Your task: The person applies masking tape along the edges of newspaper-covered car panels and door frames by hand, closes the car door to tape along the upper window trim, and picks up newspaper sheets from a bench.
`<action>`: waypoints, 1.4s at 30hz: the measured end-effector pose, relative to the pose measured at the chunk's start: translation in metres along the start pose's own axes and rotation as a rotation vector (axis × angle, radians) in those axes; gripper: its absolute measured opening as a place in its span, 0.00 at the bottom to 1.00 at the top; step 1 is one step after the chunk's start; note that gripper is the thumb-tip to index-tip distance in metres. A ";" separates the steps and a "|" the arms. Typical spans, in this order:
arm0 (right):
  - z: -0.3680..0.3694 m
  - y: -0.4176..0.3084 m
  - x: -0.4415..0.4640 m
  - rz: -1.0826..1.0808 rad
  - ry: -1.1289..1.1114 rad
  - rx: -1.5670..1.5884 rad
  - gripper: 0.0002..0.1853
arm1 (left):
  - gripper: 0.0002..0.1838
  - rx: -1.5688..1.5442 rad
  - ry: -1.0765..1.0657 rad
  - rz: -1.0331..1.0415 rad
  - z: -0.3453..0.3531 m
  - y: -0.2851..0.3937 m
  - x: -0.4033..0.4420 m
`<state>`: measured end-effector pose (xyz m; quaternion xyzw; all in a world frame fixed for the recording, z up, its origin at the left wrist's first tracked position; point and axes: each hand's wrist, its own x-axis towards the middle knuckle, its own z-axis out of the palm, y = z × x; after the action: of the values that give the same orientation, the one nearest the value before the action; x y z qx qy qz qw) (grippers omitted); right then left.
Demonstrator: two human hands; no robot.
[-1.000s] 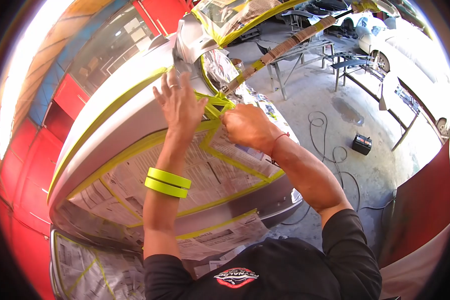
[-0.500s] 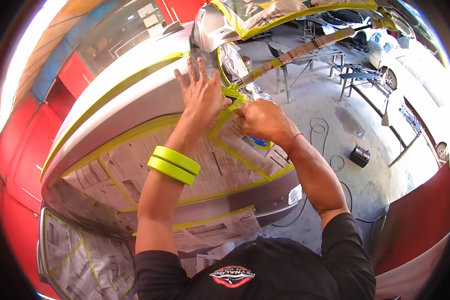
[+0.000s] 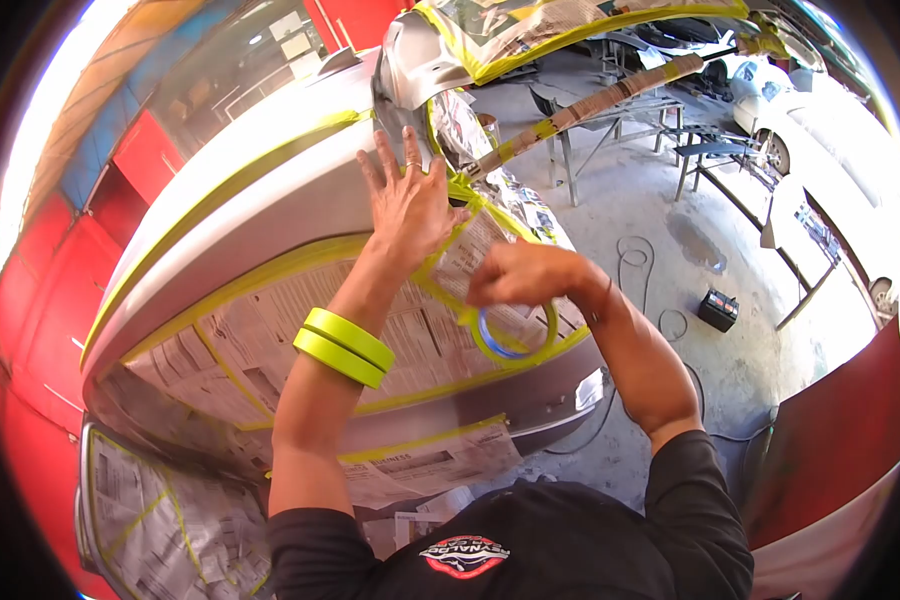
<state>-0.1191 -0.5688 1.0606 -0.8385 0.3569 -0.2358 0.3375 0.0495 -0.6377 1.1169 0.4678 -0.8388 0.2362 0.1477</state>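
My left hand (image 3: 410,215) lies with its fingers spread on the silver-grey car body (image 3: 270,195), beside the taped corner of the window opening. Two yellow-green rolls of masking tape (image 3: 345,348) sit around my left forearm like bracelets. Lower and to the right, my right hand (image 3: 530,273) is closed on another masking tape roll (image 3: 518,358), whose blue inner ring and yellow-green rim show below the fist. Its fingertips are partly hidden and slightly blurred. Behind both hands, newspaper (image 3: 290,320) edged with yellow-green tape covers the car's window.
A paper-wrapped strut (image 3: 590,112) slants up to the raised, masked panel (image 3: 570,40). On the concrete floor are a black battery (image 3: 719,310), a cable (image 3: 650,270) and metal stands (image 3: 570,165). A white car (image 3: 840,150) stands at right. Red cabinets (image 3: 40,290) line the left.
My right hand has moved down from the taped corner, and the tape roll shows more fully beneath it. My left hand has slid slightly down and right, still spread on the body.
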 end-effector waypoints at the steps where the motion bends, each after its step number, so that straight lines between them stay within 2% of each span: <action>1: 0.002 -0.006 -0.008 0.069 -0.033 -0.205 0.19 | 0.45 -0.004 0.036 -0.002 0.000 0.001 0.000; 3: -0.002 0.002 -0.025 0.114 0.074 -0.056 0.21 | 0.44 -0.010 0.072 0.005 0.004 0.002 -0.004; 4: -0.005 0.004 -0.038 0.111 0.088 -0.056 0.21 | 0.42 -0.001 0.150 0.101 0.004 -0.003 -0.006; 6: -0.012 0.005 -0.061 0.134 0.365 0.017 0.23 | 0.37 0.014 0.263 0.318 0.010 -0.020 -0.007; 7: -0.013 0.006 -0.068 0.119 0.384 0.014 0.23 | 0.37 0.030 0.276 0.330 0.010 -0.025 -0.010; 9: -0.009 0.008 -0.081 0.105 0.436 0.145 0.25 | 0.34 0.098 0.166 0.357 0.008 -0.028 -0.021; 10: -0.009 0.010 -0.083 0.120 0.419 0.125 0.25 | 0.32 0.147 0.212 0.382 0.005 -0.028 -0.024; 11: -0.008 0.008 -0.083 0.116 0.421 0.126 0.25 | 0.32 0.151 0.212 0.383 0.001 -0.026 -0.021; 13: -0.006 0.003 -0.082 0.130 0.425 0.122 0.25 | 0.30 0.227 -0.014 0.212 -0.022 -0.014 -0.013; 14: -0.004 0.004 -0.080 0.131 0.418 0.122 0.25 | 0.30 0.225 -0.017 0.206 -0.021 -0.018 -0.006; 15: -0.002 0.006 -0.078 0.068 0.529 0.097 0.26 | 0.28 0.268 0.115 0.178 -0.020 -0.023 0.003; 17: 0.000 0.003 -0.075 0.002 0.646 0.071 0.27 | 0.27 0.313 0.251 0.153 -0.020 -0.030 0.008; 19: 0.000 -0.010 -0.071 -0.106 0.873 -0.308 0.29 | 0.27 -0.257 0.476 0.225 -0.033 -0.025 0.012; 20: -0.003 -0.018 -0.069 -0.068 0.853 -0.348 0.30 | 0.26 -0.374 0.353 0.132 -0.036 -0.016 0.006; 21: -0.003 -0.019 -0.063 -0.065 0.851 -0.350 0.30 | 0.26 -0.379 0.352 0.131 -0.039 -0.009 0.002; 23: -0.006 -0.019 -0.051 -0.100 0.893 -0.382 0.30 | 0.27 -0.849 -0.137 -0.102 -0.045 0.002 -0.002; 25: -0.009 -0.023 -0.039 -0.127 0.926 -0.407 0.31 | 0.27 -0.836 -0.064 -0.056 -0.047 0.002 0.000; 27: -0.009 -0.026 -0.029 -0.147 0.961 -0.423 0.31 | 0.24 -1.004 -0.251 -0.056 -0.051 -0.008 0.011; 28: -0.011 -0.030 -0.025 -0.136 0.971 -0.443 0.31 | 0.18 -1.081 -0.235 -0.019 -0.054 -0.010 0.013; 29: -0.012 -0.034 -0.022 -0.126 0.981 -0.464 0.31 | 0.18 -1.082 -0.240 -0.020 -0.059 -0.009 0.014; 31: -0.013 -0.036 -0.016 -0.146 1.000 -0.475 0.30 | 0.14 -0.946 -0.092 -0.061 -0.074 -0.006 0.015; 33: -0.013 -0.036 -0.010 -0.217 1.049 -0.434 0.29 | 0.11 -0.923 -0.078 -0.064 -0.076 -0.006 0.018; 35: -0.012 -0.036 -0.010 -0.206 1.050 -0.423 0.28 | 0.10 -0.684 0.069 0.055 -0.077 -0.009 0.020; 39: -0.008 -0.032 -0.012 -0.188 1.009 -0.356 0.22 | 0.12 -0.549 0.061 0.057 -0.068 -0.023 0.028; 41: -0.004 -0.031 -0.011 -0.151 0.993 -0.383 0.19 | 0.19 -0.461 -0.091 0.057 -0.059 -0.026 0.030; 42: -0.003 -0.031 -0.011 -0.112 0.976 -0.411 0.17 | 0.19 -0.458 -0.091 0.061 -0.055 -0.025 0.029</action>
<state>-0.1145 -0.5461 1.0837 -0.6979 0.4660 -0.5413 -0.0520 0.0568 -0.6405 1.1835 0.4069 -0.8899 0.0228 0.2048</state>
